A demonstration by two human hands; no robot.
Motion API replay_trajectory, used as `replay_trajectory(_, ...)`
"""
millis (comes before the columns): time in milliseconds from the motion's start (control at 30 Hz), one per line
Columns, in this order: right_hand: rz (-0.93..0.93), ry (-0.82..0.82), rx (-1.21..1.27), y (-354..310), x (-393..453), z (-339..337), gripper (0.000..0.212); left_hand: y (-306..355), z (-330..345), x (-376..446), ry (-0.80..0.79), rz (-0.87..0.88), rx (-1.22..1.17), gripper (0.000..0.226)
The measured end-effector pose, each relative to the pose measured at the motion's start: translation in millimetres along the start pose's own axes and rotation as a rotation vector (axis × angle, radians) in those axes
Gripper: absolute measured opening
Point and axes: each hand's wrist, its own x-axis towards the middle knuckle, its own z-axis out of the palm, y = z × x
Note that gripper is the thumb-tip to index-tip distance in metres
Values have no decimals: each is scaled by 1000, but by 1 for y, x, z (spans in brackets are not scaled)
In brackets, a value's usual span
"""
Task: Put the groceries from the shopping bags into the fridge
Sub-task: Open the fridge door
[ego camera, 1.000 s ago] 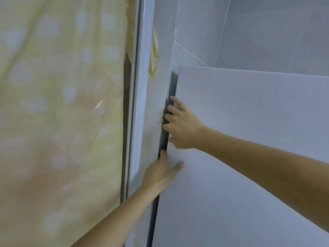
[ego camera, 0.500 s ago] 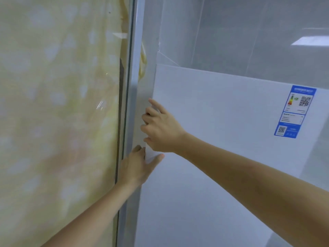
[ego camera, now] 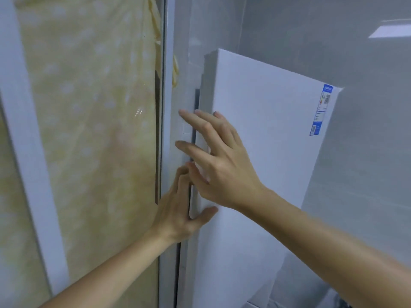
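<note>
the fridge door [ego camera: 255,138] is plain white, with a faint bluish cast in this light. a dark grey strip [ego camera: 197,101] runs down its left edge. near the door's top right corner sits a sticker [ego camera: 321,110] with a bright blue border, a white middle and a small coloured scale in red and yellow; its print is too small to read. the curtain [ego camera: 89,130] behind the glass is pale yellow with scattered whitish dots. the window frame [ego camera: 26,130] is white. the wall tiles [ego camera: 367,163] are glossy light grey.
</note>
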Motion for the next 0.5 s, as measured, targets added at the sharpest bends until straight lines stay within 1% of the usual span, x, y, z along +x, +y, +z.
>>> replay_trajectory(67, 72, 12, -32, -11, -17, -37, 40, 37, 5, -6, -26, 42, -88, 76)
replay_trajectory(100, 91, 4, -61, -15, -27, -55, 42, 54, 9, -7, -35, 79, -108, 79)
replay_trajectory(233, 112, -47, -176, -12, -70, -122, 34, 109, 36, -15, -54, 297, -106, 81)
replay_trajectory(367, 177, -105, -325, 1, -112, -187, 37, 147, 72, -22, -46, 502, -33, 77)
replay_trajectory(500, 296, -163, -442, 9, -150, -241, 46, 185, 107, -19, -25, 649, 55, 71)
